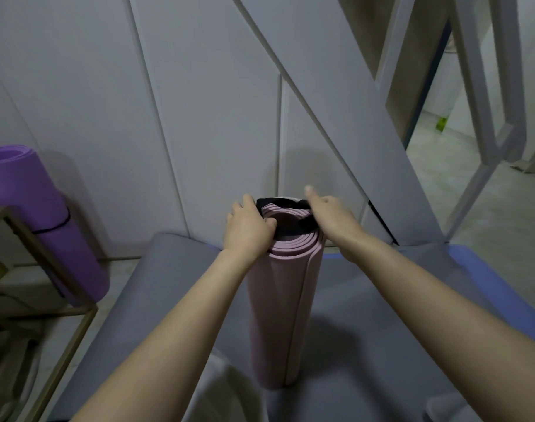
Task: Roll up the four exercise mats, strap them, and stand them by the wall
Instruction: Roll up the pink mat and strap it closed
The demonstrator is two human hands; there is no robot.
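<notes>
Head view, left to right: at the far left, rolled purple mat (38,214), upright and leaning against the pale panelled wall (108,86), thin dark cord (57,228) around its middle, base on the floor behind a gold-coloured metal frame (62,281). Lower, spread flat across the floor, a grey mat (156,300), with a blue mat (500,278) showing from under its right edge. At centre, rolled pink mat (283,306), standing on end on the grey mat, close to the wall but apart from the purple roll, spiral of layers visible at the top. Across that top end, black strap (286,214), stretched over the rim. Left hand (248,229) on the roll's upper left edge, fingers curled and pinching the strap against the rim. Right hand (330,217) on the upper right edge, fingers bent down over the strap, forefinger raised and pointing at the wall; grip beneath the palm hidden. Further right, slanted white panels (336,95) and an open doorway (436,123) onto a pale tiled floor.
</notes>
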